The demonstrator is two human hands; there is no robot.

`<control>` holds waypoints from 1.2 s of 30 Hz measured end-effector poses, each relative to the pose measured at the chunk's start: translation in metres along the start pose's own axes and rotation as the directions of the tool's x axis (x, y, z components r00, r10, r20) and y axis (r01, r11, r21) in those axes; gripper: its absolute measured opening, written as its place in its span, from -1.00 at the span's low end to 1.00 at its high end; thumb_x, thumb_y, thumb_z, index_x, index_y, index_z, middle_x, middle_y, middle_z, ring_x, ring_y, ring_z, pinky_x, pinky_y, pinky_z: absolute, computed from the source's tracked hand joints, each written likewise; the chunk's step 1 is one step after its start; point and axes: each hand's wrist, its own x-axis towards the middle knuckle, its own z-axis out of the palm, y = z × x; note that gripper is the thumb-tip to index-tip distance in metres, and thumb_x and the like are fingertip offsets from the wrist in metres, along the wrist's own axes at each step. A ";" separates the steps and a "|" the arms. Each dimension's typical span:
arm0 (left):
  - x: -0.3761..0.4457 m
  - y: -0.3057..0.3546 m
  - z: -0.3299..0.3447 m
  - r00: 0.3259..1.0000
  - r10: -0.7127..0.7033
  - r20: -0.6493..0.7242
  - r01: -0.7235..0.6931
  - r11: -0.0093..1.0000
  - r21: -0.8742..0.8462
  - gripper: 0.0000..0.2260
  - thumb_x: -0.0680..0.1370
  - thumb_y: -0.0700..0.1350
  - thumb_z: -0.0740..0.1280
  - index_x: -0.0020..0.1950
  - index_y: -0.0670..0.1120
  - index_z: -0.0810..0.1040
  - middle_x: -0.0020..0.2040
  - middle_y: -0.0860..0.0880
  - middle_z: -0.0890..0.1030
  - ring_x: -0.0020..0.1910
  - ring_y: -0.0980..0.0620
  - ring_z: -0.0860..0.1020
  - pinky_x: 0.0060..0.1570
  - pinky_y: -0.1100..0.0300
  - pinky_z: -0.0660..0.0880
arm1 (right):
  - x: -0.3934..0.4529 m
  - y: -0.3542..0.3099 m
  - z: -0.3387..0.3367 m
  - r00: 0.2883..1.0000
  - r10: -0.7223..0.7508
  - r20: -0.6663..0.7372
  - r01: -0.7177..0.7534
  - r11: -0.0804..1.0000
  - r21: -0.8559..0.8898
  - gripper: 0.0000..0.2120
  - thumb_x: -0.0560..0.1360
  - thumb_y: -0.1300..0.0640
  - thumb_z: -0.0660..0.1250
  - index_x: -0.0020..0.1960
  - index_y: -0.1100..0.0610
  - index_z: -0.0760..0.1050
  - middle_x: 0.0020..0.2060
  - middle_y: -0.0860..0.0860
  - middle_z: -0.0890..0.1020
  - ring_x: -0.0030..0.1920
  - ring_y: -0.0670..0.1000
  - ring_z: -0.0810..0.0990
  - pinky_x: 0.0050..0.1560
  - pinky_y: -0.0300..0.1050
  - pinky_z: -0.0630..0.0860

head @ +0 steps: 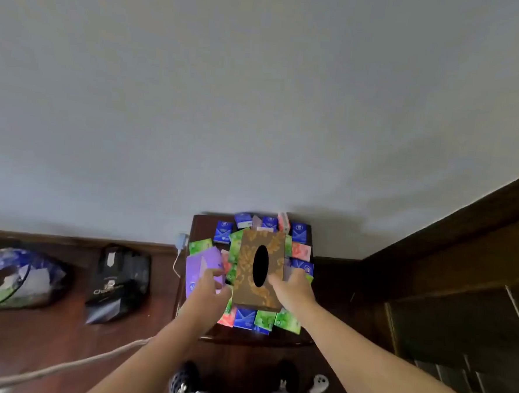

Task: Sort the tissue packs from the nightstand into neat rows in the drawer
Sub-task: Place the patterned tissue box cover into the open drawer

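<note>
A dark wooden nightstand [198, 226] stands against the wall, covered with several small tissue packs: blue ones [223, 231], green ones [200, 246], a purple one [201, 265] and pink ones [301, 250]. In the middle lies a brown patterned tissue box [248, 256] with a black oval opening. My left hand [211, 289] is at the box's left edge, fingers curled, thumb against the box. My right hand [293, 286] grips the right side, thumb on top. The drawer is not visible.
A black bag [119, 282] and a blue-green plastic bag [22, 276] lie on the wooden floor to the left. A white charger [182, 240] hangs by the nightstand. A dark bed frame [460, 269] stands on the right. A white controller [318, 386] lies by my feet.
</note>
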 end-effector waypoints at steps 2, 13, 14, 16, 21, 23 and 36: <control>0.008 -0.006 0.005 1.000 -0.026 0.002 0.026 0.999 0.026 -0.62 0.64 -0.09 0.29 0.45 0.01 0.34 0.02 0.13 0.55 -0.27 0.07 0.56 -0.31 0.21 0.41 | 0.015 -0.006 0.014 0.998 0.067 -0.011 -0.068 0.992 -0.107 -0.36 0.50 -0.21 0.40 0.41 0.17 0.40 0.16 0.12 0.65 0.10 0.17 0.66 0.05 0.01 0.58; 0.019 -0.027 0.014 0.991 -0.130 0.018 0.131 0.990 -0.049 -0.63 0.61 -0.18 0.27 0.42 -0.04 0.41 -0.01 0.04 0.59 -0.18 0.03 0.56 -0.20 0.12 0.42 | 0.039 -0.009 0.044 0.983 0.165 -0.085 -0.184 0.928 -0.323 -0.57 0.57 -0.19 0.35 0.19 0.15 0.56 0.00 0.05 0.66 0.03 0.18 0.68 -0.12 -0.04 0.55; 0.019 -0.027 0.012 0.991 -0.129 0.025 0.131 0.990 -0.054 -0.65 0.61 -0.18 0.26 0.40 -0.03 0.41 -0.01 0.03 0.60 -0.19 0.02 0.55 -0.21 0.12 0.42 | 0.038 -0.010 0.044 0.983 0.157 -0.094 -0.179 0.928 -0.327 -0.59 0.59 -0.19 0.34 0.17 0.15 0.57 -0.03 0.05 0.63 0.01 0.17 0.67 -0.14 -0.05 0.52; 0.019 -0.027 0.009 0.991 -0.132 0.029 0.133 0.989 -0.063 -0.69 0.63 -0.17 0.25 0.37 0.00 0.42 -0.02 0.02 0.60 -0.24 0.02 0.55 -0.25 0.13 0.42 | 0.036 -0.014 0.042 0.985 0.136 -0.109 -0.167 0.920 -0.356 -0.63 0.61 -0.16 0.31 0.13 0.15 0.56 -0.05 0.05 0.62 -0.09 0.14 0.61 -0.23 -0.08 0.46; 0.015 -0.017 -0.009 0.991 -0.123 0.046 0.127 0.989 -0.076 -0.73 0.64 -0.16 0.26 0.34 -0.01 0.45 -0.08 0.01 0.60 -0.20 0.01 0.56 -0.22 0.17 0.45 | 0.015 -0.028 0.028 0.982 0.109 -0.156 -0.160 0.915 -0.370 -0.65 0.62 -0.15 0.29 0.15 0.13 0.54 -0.08 0.04 0.61 -0.18 0.09 0.56 -0.32 -0.10 0.40; 0.011 -0.008 -0.018 0.990 -0.126 0.061 0.131 0.987 -0.091 -0.74 0.64 -0.15 0.27 0.34 -0.03 0.45 -0.06 0.01 0.59 -0.13 -0.06 0.61 -0.09 0.09 0.53 | 0.002 -0.035 0.017 0.981 0.086 -0.173 -0.145 0.920 -0.363 -0.64 0.61 -0.15 0.30 0.15 0.14 0.54 -0.09 0.04 0.61 -0.18 0.09 0.59 -0.34 -0.11 0.40; -0.024 0.025 -0.063 0.955 0.111 0.273 0.046 0.859 -0.510 -0.09 0.18 0.34 0.62 0.40 0.00 0.41 0.19 -0.04 0.68 0.02 0.05 0.73 -0.04 0.15 0.67 | -0.119 -0.056 0.007 0.964 -0.195 -0.180 0.189 0.981 -0.046 -0.62 0.53 -0.30 0.29 0.20 -0.08 0.50 0.00 -0.12 0.65 0.01 -0.03 0.64 0.05 0.03 0.67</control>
